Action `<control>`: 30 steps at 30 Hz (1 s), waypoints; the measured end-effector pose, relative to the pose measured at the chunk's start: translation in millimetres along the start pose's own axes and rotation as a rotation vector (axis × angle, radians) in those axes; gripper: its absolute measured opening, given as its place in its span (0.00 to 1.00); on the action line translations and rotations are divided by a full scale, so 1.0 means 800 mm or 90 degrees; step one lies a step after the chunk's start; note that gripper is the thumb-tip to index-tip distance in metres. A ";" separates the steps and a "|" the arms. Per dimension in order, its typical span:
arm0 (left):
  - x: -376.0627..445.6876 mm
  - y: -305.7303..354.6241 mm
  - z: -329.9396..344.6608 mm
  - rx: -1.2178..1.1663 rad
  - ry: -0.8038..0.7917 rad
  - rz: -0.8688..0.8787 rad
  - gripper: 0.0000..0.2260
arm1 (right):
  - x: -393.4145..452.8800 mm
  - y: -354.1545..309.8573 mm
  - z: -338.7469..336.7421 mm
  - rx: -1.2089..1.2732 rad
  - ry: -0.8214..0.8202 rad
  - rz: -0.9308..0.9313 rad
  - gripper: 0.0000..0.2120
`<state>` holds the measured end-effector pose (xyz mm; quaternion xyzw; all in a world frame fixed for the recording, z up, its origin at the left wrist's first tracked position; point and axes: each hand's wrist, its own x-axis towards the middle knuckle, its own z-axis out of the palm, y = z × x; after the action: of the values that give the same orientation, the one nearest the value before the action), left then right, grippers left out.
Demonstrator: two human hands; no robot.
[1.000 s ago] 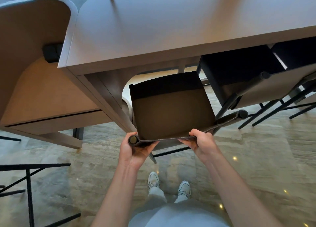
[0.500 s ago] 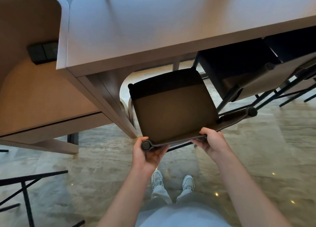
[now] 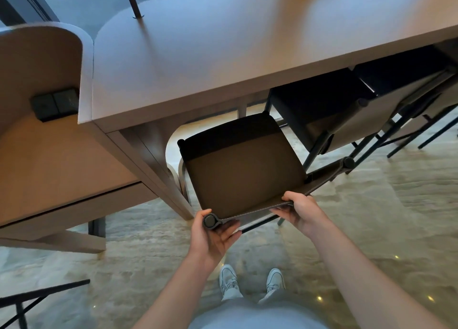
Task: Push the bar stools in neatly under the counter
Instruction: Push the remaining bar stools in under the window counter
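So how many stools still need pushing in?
Two stools on the right already sit under the counter. The near stool is in hand: the left hand and right hand grip its back edge, and most of its seat sticks out. It is the only one left in view.

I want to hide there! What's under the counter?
Under the counter sit two dark bar stools, pushed in. A third stool, gripped by both hands, is only partly under. Farther back is covered by the countertop.
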<state>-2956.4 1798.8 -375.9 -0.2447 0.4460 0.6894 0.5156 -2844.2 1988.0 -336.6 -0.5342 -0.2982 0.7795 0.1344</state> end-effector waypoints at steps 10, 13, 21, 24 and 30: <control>-0.005 0.001 0.000 0.056 0.019 -0.005 0.22 | -0.006 0.001 -0.005 0.028 -0.024 -0.007 0.12; -0.005 0.000 0.001 0.051 0.027 -0.003 0.23 | -0.006 0.000 -0.006 0.026 -0.021 -0.008 0.12; -0.005 -0.002 0.003 0.041 0.035 0.009 0.22 | -0.006 -0.005 -0.008 -0.012 -0.031 0.004 0.13; -0.004 -0.003 0.003 0.026 0.037 0.013 0.22 | -0.004 -0.006 -0.009 -0.035 -0.033 0.004 0.14; 0.002 -0.004 0.002 0.011 0.028 0.012 0.21 | 0.006 -0.005 -0.011 -0.051 -0.013 0.011 0.14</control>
<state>-2954.1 1801.1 -377.7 -0.2511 0.4656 0.6848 0.5013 -2838.2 1996.3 -340.2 -0.5334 -0.3259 0.7737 0.1034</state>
